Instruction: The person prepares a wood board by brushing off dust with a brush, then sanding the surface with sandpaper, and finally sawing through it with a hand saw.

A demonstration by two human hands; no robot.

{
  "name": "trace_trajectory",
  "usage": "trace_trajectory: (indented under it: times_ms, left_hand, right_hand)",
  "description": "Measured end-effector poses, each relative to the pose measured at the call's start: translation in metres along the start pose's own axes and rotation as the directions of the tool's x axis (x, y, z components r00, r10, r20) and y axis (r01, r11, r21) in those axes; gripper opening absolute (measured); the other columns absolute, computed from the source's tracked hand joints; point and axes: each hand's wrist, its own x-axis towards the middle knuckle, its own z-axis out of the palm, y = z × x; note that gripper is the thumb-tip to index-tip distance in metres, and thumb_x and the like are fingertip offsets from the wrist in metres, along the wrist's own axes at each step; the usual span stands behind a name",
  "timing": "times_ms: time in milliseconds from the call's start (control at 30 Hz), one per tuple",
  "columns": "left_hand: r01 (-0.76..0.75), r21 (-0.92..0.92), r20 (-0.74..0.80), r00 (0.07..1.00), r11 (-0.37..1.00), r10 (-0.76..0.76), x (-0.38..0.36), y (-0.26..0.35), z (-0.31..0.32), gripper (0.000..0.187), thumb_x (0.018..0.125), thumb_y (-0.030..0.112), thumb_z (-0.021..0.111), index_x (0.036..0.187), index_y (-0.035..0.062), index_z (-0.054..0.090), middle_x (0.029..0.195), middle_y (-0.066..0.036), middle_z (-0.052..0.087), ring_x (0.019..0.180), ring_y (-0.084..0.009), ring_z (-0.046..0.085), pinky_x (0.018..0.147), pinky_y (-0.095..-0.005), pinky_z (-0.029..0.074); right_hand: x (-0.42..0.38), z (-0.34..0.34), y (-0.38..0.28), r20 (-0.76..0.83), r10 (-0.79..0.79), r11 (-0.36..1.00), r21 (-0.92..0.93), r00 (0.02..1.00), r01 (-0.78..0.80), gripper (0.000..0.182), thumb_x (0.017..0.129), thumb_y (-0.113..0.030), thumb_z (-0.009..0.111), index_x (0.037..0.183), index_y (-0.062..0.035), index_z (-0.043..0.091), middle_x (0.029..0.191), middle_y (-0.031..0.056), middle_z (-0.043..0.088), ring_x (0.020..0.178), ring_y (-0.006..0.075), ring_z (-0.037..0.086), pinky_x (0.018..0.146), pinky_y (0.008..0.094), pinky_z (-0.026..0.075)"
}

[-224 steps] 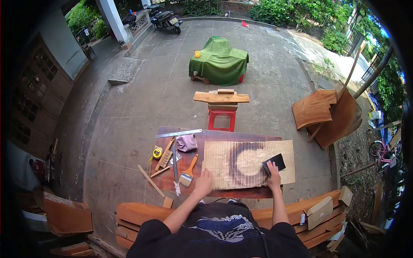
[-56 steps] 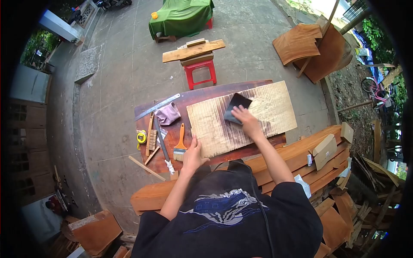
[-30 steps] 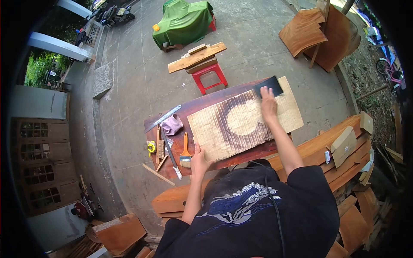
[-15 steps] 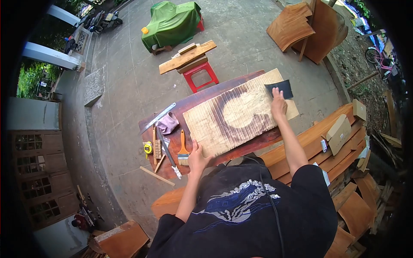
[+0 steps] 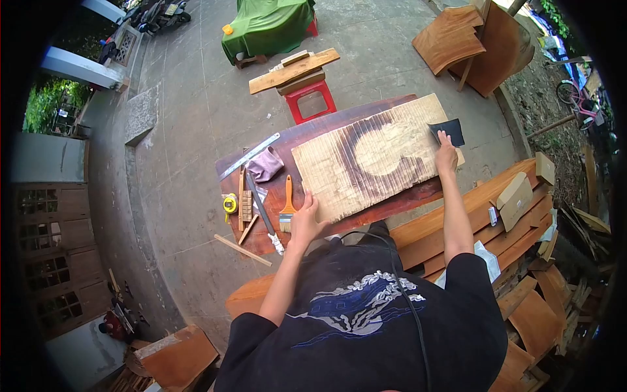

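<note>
A pale wooden board [image 5: 326, 176] with dark scorched stripes around a light C-shaped patch lies slanted on a dark reddish table. My left hand [image 5: 305, 220] grips its near left corner, fingers at the left edge and thumb spread along the near edge. At the board's right end my right hand [image 5: 446, 155] presses a black sheet of sandpaper [image 5: 449, 132] with its fingers; part of the sheet reaches past the board's edge. A flat paintbrush [image 5: 288, 199] with an orange handle lies just left of my left hand.
Left on the table [image 5: 418, 196] are a metal ruler [image 5: 251, 155], a purple cloth [image 5: 264, 164], a yellow tape measure [image 5: 230, 203], wood strips and a dark rod [image 5: 260, 206]. A red stool [image 5: 311, 101] bearing planks stands beyond. Stacked planks [image 5: 483, 215] lie to my right.
My right hand and the sandpaper have slid slightly toward the board's right edge. My left hand keeps its place at the corner. The whole view has shifted a little.
</note>
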Motion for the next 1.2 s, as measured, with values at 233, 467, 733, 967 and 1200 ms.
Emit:
trace_trajectory:
  times_ms: [233,467,733,967,1200]
  left_hand:
    - [-0.055,-0.067,0.032,0.998,0.996,0.057,0.004,-0.016,-0.012,0.085,0.07,0.028,0.094,0.141,-0.0021,0.06,0.16,-0.024,0.048,0.119,-0.0383,0.07,0.098,-0.0434,0.059]
    - [-0.102,-0.107,0.005,0.995,0.989,0.103,0.005,-0.035,-0.006,0.088,0.07,0.028,0.094,0.147,0.0042,0.059,0.162,-0.013,0.049,0.122,-0.0343,0.069,0.098,-0.0419,0.059]
    - [-0.09,-0.107,-0.008,0.996,0.99,0.09,0.003,-0.033,-0.004,0.088,0.069,0.026,0.095,0.146,0.0045,0.059,0.162,-0.013,0.049,0.124,-0.0332,0.068,0.098,-0.0414,0.059]
    - [-0.05,-0.112,-0.006,0.999,0.992,0.05,0.003,-0.03,-0.003,0.086,0.069,0.024,0.096,0.145,0.0044,0.061,0.163,-0.01,0.049,0.127,-0.0323,0.066,0.1,-0.0408,0.058]
    - [-0.014,-0.074,0.025,1.0,0.997,0.016,0.002,-0.02,-0.008,0.086,0.068,0.026,0.097,0.143,0.002,0.062,0.163,-0.012,0.048,0.127,-0.0316,0.066,0.1,-0.0393,0.058]
  right_hand:
    - [-0.184,0.042,-0.208,0.012,-0.584,0.789,0.241,0.812,0.565,0.048,0.094,-0.002,0.055,0.141,-0.0044,0.064,0.147,0.0175,0.064,0.136,0.0398,0.06,0.111,0.0454,0.053]
    - [-0.128,-0.001,-0.055,-0.047,-0.204,0.971,0.119,0.978,0.208,0.059,0.089,0.009,0.048,0.145,-0.0045,0.062,0.151,0.0193,0.06,0.144,0.0401,0.053,0.117,0.0464,0.047]
    - [-0.241,0.017,-0.171,-0.029,-0.562,0.788,0.284,0.827,0.546,0.049,0.092,0.002,0.054,0.139,-0.0037,0.066,0.144,0.0165,0.066,0.138,0.0387,0.059,0.114,0.0469,0.05]
    - [-0.165,-0.021,0.006,-0.061,-0.162,0.975,0.146,0.985,0.169,0.056,0.095,0.008,0.052,0.148,-0.0053,0.06,0.152,0.0194,0.059,0.146,0.0406,0.05,0.124,0.0488,0.04]
    - [-0.191,0.003,-0.086,-0.045,-0.432,0.881,0.193,0.901,0.432,0.059,0.088,0.01,0.053,0.144,-0.0045,0.063,0.147,0.0174,0.064,0.14,0.0407,0.057,0.12,0.0524,0.043]
